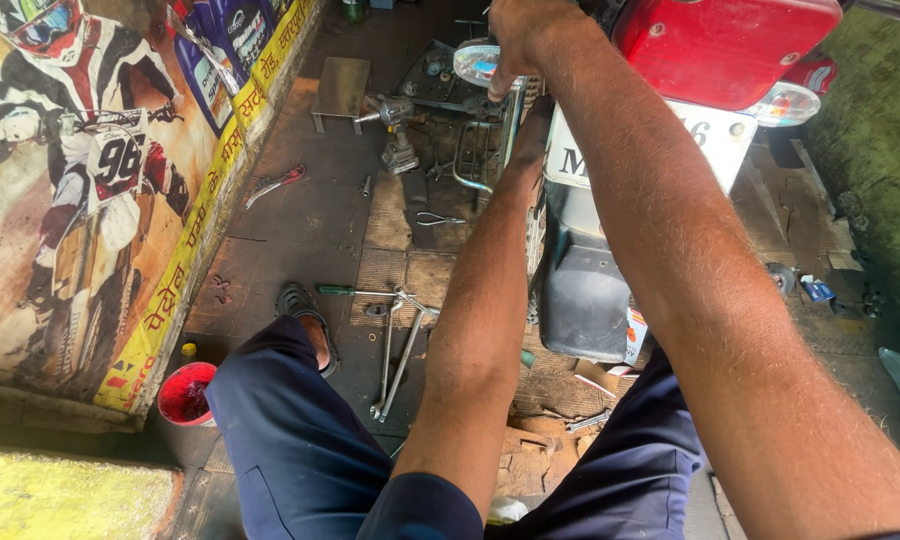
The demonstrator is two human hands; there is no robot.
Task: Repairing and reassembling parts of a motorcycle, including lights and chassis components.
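Note:
I squat behind the rear of a motorcycle with a red tail lamp, a white number plate and a black mudguard. My right hand is closed at the top of a chrome bar on the bike's left side. My left forearm reaches up beside the rear wheel; my left hand is mostly hidden under my right arm next to the plate, so its grip does not show.
Two long wrenches, a green-handled screwdriver and red-handled pliers lie on the dark wooden floor. A red bowl stands at the left by a poster wall. A small metal stool stands farther off.

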